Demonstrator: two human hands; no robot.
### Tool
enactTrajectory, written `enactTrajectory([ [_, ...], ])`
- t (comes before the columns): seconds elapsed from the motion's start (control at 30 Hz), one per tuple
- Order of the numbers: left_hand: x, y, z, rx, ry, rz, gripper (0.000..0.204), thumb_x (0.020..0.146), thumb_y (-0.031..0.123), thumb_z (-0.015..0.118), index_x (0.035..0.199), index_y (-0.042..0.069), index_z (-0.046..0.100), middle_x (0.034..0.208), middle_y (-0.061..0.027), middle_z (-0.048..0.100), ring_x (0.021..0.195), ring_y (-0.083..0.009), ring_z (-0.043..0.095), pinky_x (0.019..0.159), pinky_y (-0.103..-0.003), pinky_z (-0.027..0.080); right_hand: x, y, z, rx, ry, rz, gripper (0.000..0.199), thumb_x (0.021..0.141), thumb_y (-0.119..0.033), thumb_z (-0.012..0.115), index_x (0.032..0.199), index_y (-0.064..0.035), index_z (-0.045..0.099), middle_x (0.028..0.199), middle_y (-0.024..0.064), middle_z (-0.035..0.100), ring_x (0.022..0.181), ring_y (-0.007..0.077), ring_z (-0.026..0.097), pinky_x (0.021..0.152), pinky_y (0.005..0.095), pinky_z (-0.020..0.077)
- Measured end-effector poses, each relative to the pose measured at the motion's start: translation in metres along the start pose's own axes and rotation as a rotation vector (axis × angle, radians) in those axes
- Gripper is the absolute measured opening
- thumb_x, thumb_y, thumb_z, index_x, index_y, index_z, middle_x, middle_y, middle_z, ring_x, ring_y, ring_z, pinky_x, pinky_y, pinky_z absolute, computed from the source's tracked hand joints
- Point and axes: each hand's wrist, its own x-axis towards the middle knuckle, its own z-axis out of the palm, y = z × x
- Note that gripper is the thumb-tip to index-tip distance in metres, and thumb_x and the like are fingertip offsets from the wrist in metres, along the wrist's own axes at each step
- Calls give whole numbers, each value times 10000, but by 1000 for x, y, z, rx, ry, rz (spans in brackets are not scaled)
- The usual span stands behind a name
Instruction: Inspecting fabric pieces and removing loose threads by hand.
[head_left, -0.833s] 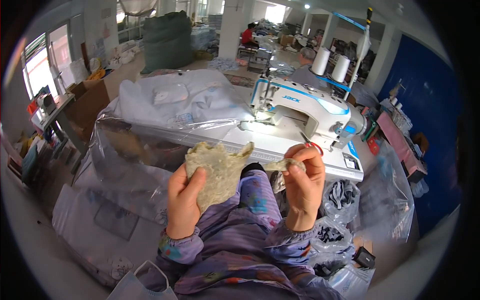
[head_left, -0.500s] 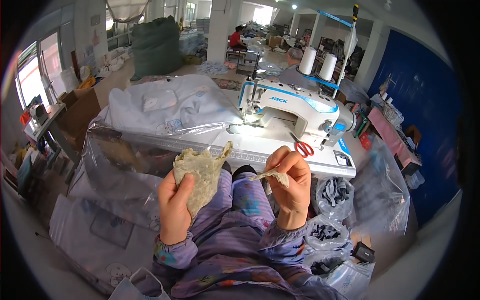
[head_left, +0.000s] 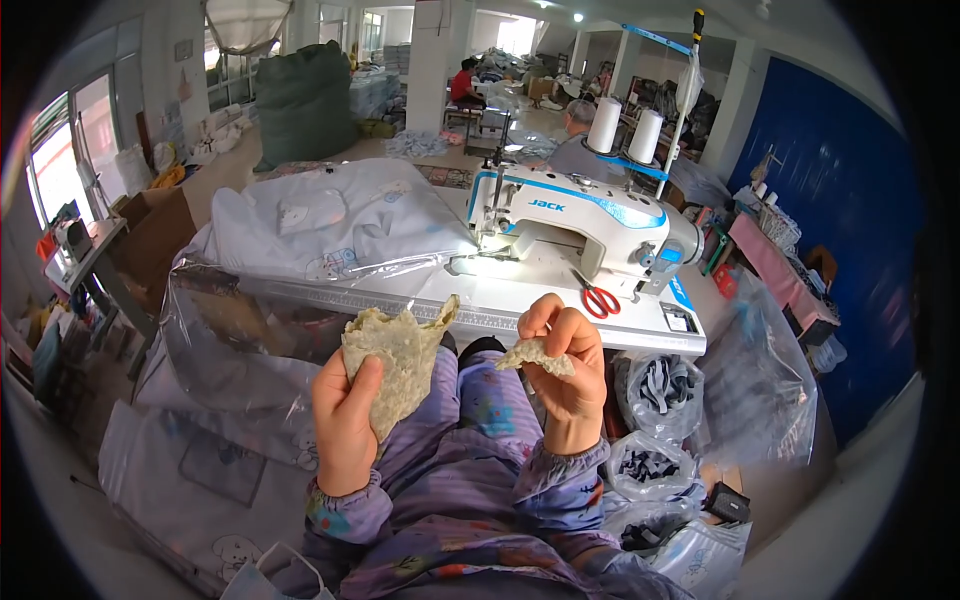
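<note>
The flatbread (head_left: 392, 362), a thin pale floppy piece with torn edges, sat a bit left of the middle of the frame, pinched upright in the left hand (head_left: 345, 425). That grip was closed on it, thumb pressed across the front and the fingers behind, so the top corner of the bread stuck up toward the edge of the sewing surface (head_left: 560, 320). The right hand (head_left: 572, 385) was just right of center and its grip was closed too, thumb and fingertips clamped on a small torn-off piece (head_left: 538, 355) of the same stuff. The two bits were near each other but not touching, with a gap between them over the person's lap. Both forearms came up from the lower edge in purple patterned sleeves (head_left: 480, 500).

Behind the hands, upper middle of the frame, was a white sewing machine (head_left: 580, 215) with red-handled scissors (head_left: 598, 298) lying on the surface just in front of it. Two white thread cones (head_left: 625, 128) stood above the machine. A pile of white fabric in clear plastic (head_left: 330, 225) took up the left half of the surface, and more clear bags hung down on the left side. In the lower right were plastic bags of dark fabric scraps (head_left: 660, 385). A big green sack (head_left: 305, 105) sat at the upper left, and a blue wall (head_left: 840, 210) ran down the right side.
</note>
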Motion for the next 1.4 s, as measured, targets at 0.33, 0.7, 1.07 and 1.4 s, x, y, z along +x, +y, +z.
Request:
enactTrajectory([
  [0.33, 1, -5, 0, 11, 14, 5, 277, 998, 82, 535, 1224, -72, 572, 1120, -67, 659, 975, -98, 613, 861, -257, 491, -7, -16, 31, 23, -98, -107, 171, 808, -89, 698, 742, -44, 547, 968, 127, 498, 833, 219, 475, 617, 262, 445],
  [0.7, 0, -9, -5, 11, 10, 21, 288, 992, 122, 572, 1216, -59, 585, 1074, -48, 667, 943, -90, 607, 844, -249, 480, -9, -41, 108, 384, -561, -252, 67, 868, -57, 723, 817, -15, 709, 928, 144, 628, 788, 212, 614, 728, 270, 570],
  [1.07, -1, -7, -4, 36, 28, -6, 303, 982, 155, 594, 1198, -58, 594, 1065, -40, 666, 921, -80, 600, 821, -243, 477, -16, -38, 126, 250, -423, -417, 98, 862, -112, 756, 793, -55, 716, 922, 109, 669, 764, 179, 599, 647, 288, 496],
  [1.4, 0, -9, -8, 75, 23, 13, 330, 977, 188, 609, 1204, -50, 595, 1070, -40, 666, 924, -89, 606, 820, -248, 482, -18, -46, 139, 152, -295, -435, 126, 862, -151, 768, 764, -84, 725, 840, 42, 677, 717, 126, 549, 613, 260, 420],
])
